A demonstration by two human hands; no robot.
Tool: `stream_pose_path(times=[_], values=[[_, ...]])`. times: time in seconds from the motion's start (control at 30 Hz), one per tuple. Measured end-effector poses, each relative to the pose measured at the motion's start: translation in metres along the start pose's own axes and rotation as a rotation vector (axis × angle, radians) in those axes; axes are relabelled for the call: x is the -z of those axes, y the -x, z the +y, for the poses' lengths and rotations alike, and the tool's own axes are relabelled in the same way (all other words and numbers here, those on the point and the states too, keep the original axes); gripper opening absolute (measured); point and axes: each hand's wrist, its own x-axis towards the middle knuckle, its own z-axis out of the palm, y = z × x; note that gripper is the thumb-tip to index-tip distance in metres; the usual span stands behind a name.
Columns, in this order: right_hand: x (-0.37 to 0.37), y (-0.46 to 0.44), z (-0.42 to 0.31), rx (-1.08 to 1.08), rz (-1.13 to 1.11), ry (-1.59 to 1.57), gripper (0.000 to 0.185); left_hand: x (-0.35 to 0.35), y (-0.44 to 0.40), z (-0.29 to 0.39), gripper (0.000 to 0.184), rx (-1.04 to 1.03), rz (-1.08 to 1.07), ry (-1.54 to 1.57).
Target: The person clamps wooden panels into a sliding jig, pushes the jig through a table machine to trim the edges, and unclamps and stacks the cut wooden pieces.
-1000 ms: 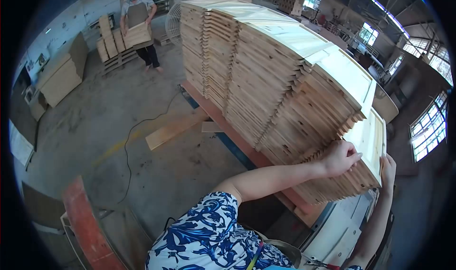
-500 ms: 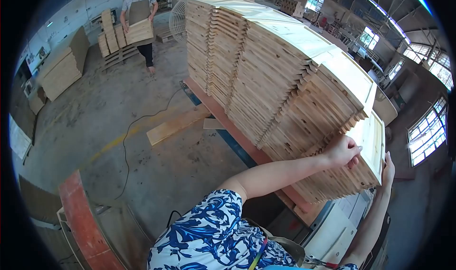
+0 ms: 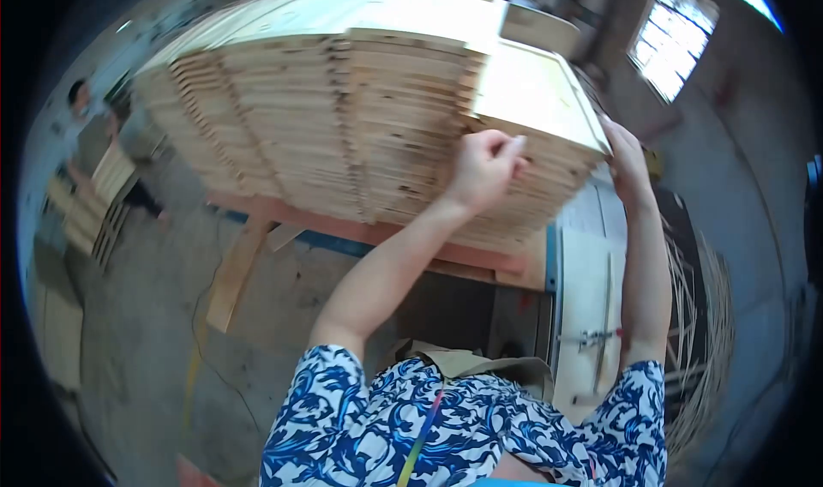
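My left hand [image 3: 487,168] is curled closed in front of the stack's near corner, thumb and fingertips together; anything inside the fingers is too small to make out. My right hand [image 3: 627,157] rests with fingers stretched along the right edge of the top wooden panel [image 3: 536,88] of the lower pile. That pile joins a long, taller stack of pale wooden panels [image 3: 403,93] to its left. The panels lie flat, one on another, with stepped ends showing.
A reddish board [image 3: 343,219] lies under the stack. Loose planks [image 3: 233,281] and a cable are on the floor at left. A co-worker [image 3: 90,135] holds panels at far left. A pale machine surface [image 3: 587,307] stands below my right arm; thin strips [image 3: 699,315] lie beyond it.
My view has turned right and down, so the stack and the co-worker sit further left. Both hands keep much the same position by the lower pile.
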Motion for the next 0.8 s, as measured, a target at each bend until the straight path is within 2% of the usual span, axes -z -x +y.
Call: stream_pose_path(times=[0.07,0.13,0.27,0.6,0.67,0.7,0.8], values=[[0.002,-0.001,0.017,0.066,-0.071,0.057,0.044,0.008,0.001,-0.014,0.027,-0.005,0.012,-0.059],[-0.008,0.013,0.011,0.122,-0.028,0.198,0.044,0.008,-0.003,-0.017,0.03,-0.011,0.017,-0.082],[-0.021,0.011,0.022,0.273,0.249,0.387,0.049,0.008,-0.015,-0.01,0.034,0.041,0.015,-0.019],[-0.03,0.008,0.021,0.269,0.327,0.276,0.043,0.014,-0.02,-0.007,0.035,0.089,-0.036,0.049],[-0.032,0.013,0.015,0.185,0.316,0.248,0.044,0.013,-0.021,-0.01,0.035,0.104,-0.044,0.057],[-0.029,0.008,0.019,0.256,0.336,0.39,0.042,0.014,-0.021,-0.012,0.035,0.121,-0.047,0.063],[-0.017,-0.003,0.041,0.284,0.327,0.435,0.047,0.008,-0.024,-0.021,0.038,0.078,-0.042,0.166]])
